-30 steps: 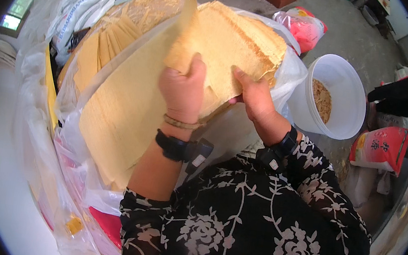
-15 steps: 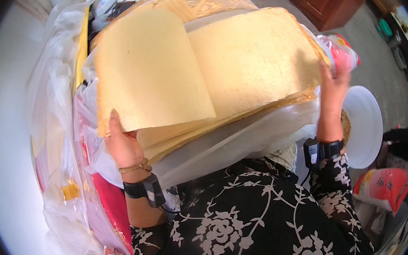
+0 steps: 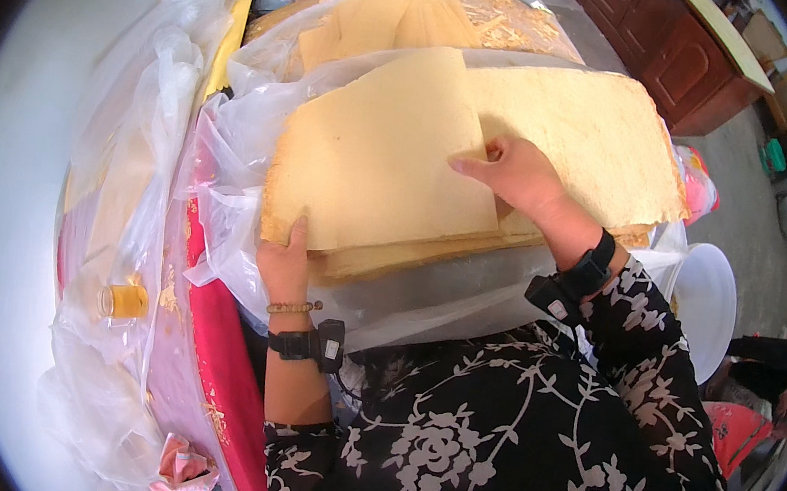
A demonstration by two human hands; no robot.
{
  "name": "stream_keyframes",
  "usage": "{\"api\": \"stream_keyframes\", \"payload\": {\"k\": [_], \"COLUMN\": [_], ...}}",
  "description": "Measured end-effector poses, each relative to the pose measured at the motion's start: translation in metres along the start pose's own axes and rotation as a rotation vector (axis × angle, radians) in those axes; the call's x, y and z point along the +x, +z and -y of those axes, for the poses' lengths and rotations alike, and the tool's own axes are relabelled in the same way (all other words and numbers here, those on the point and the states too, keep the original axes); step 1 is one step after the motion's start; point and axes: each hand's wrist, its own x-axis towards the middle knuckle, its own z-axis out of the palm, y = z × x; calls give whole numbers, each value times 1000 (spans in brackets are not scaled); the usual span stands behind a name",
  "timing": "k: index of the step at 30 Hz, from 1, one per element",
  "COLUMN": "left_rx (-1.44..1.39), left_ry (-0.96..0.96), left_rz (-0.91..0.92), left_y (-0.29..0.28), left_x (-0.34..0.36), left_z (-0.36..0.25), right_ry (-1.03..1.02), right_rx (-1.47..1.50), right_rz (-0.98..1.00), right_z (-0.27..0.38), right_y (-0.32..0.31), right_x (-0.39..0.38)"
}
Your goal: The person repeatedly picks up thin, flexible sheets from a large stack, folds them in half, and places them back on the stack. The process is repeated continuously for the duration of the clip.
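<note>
A stack of large, thin, pale-yellow sheets point(image 3: 578, 131) with ragged brown edges, looking like dry flat pancakes, lies on translucent plastic sheeting point(image 3: 406, 304) in front of me. The top sheet is folded over into a flap point(image 3: 380, 148) on the left side of the stack. My left hand point(image 3: 287, 258) grips the flap's near left corner, thumb on top and fingers hidden beneath. At the flap's right edge, my right hand point(image 3: 516, 177) is closed in a pinch with thumb and forefinger on the edge.
Beyond the stack lie more yellow sheets point(image 3: 388, 24) and crumbs under plastic. A glass jar of yellow liquid point(image 3: 124, 302) stands at left, near a crumpled pink packet point(image 3: 185, 473). To the right are a white tub point(image 3: 706, 302), a red-and-white bag point(image 3: 697, 186) and a brown cabinet point(image 3: 681, 60).
My right hand has come from the stack's far right edge to the flap's right edge. The flap, curled before, now lies flatter. My left hand stays at the left corner.
</note>
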Motion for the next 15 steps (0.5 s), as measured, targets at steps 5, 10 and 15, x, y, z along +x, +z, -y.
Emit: {"api": "stream_keyframes", "payload": {"k": [5,10,15], "left_rx": [398,728,610], "left_ry": [301,627,539], "left_rz": [-308,11,242], "left_y": [-4,26,21], "left_x": [-11,-72,-79], "left_z": [-40,-132,-176], "right_ry": [112,130,112], "right_rx": [498,1002,1102], "right_rz": [248,367,324], "right_z": [-11,-18,0], "right_y": [2,21,22], "right_x": [18,29,23]}}
